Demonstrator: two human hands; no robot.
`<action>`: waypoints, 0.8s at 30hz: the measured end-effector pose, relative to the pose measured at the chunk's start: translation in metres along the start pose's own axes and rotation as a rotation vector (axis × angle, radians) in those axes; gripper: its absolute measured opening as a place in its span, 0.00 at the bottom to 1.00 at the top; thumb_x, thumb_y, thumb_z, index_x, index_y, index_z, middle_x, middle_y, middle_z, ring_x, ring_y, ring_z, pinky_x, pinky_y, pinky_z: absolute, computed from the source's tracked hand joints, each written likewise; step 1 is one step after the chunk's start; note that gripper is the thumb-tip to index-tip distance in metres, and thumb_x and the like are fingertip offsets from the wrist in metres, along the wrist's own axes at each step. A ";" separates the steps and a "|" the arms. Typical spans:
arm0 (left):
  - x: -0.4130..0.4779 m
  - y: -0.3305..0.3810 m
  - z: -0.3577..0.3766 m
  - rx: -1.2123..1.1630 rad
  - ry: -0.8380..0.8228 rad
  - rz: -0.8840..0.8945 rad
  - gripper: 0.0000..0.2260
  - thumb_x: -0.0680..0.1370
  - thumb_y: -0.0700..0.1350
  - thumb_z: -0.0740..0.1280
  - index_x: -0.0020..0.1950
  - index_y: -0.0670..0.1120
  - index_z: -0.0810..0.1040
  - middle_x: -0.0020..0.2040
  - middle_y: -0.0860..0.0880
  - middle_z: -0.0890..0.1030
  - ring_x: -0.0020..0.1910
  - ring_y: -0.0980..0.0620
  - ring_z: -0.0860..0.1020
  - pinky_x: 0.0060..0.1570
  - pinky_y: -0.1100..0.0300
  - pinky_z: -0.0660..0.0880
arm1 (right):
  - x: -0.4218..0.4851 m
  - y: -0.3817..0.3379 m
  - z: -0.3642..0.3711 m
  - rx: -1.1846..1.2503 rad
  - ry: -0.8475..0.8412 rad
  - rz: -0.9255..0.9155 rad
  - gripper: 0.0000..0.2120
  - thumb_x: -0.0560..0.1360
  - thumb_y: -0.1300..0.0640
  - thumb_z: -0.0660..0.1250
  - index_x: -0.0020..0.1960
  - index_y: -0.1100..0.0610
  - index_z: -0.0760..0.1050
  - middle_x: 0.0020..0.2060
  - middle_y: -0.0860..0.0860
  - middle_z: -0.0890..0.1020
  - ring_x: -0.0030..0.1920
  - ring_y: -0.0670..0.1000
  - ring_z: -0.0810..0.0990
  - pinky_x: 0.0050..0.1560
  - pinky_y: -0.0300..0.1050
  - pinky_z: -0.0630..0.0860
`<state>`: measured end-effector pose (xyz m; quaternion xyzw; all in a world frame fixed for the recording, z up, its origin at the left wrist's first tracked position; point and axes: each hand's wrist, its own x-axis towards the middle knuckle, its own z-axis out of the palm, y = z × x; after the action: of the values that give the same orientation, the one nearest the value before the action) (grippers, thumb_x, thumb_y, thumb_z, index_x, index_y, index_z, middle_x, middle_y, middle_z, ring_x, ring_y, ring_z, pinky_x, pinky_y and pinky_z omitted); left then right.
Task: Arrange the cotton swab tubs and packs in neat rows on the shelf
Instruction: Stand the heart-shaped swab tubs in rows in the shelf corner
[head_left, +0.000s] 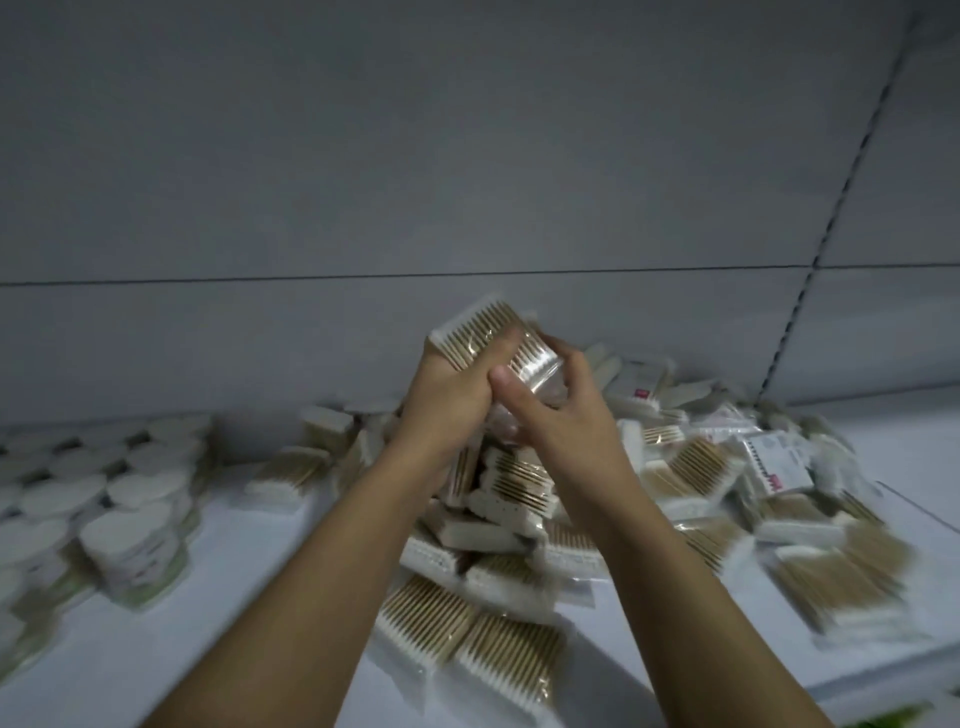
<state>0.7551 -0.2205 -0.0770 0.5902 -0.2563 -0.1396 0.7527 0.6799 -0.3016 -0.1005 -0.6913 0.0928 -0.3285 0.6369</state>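
Both my hands are raised over the middle of the white shelf and hold a small stack of clear cotton swab packs with wooden sticks. My left hand grips the stack from the left and below. My right hand curls round its right side, thumb across the front. Under my hands lies a loose heap of several swab packs, spreading to the right. Round cotton swab tubs with white tops stand in rows at the left. The picture is blurred.
The grey back panel rises behind the shelf, with a slotted upright at the right. Flat white packs with red print lie at the heap's right rear. A bare strip of shelf lies between the tubs and the heap.
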 end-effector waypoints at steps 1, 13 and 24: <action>0.006 -0.001 0.010 0.036 -0.019 -0.003 0.11 0.78 0.52 0.68 0.53 0.46 0.81 0.48 0.47 0.85 0.48 0.49 0.84 0.51 0.52 0.80 | 0.006 -0.002 -0.010 -0.009 0.029 -0.009 0.33 0.68 0.43 0.74 0.69 0.46 0.66 0.61 0.42 0.76 0.54 0.45 0.82 0.50 0.49 0.82; 0.061 -0.007 0.018 1.184 0.011 0.039 0.24 0.77 0.58 0.65 0.70 0.52 0.69 0.68 0.47 0.71 0.65 0.45 0.71 0.61 0.56 0.69 | 0.140 -0.012 -0.119 -1.006 0.179 0.052 0.28 0.73 0.40 0.65 0.68 0.53 0.67 0.62 0.55 0.71 0.57 0.58 0.76 0.56 0.47 0.71; 0.086 -0.039 0.001 1.210 0.099 -0.125 0.29 0.76 0.59 0.65 0.75 0.53 0.60 0.65 0.42 0.74 0.49 0.45 0.78 0.47 0.55 0.76 | 0.091 0.003 -0.146 -1.089 0.098 0.033 0.29 0.73 0.39 0.65 0.65 0.57 0.70 0.59 0.59 0.75 0.57 0.62 0.75 0.56 0.56 0.75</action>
<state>0.8290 -0.2757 -0.0952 0.9328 -0.2199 0.0145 0.2853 0.6666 -0.4718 -0.0772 -0.9034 0.2897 -0.2548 0.1870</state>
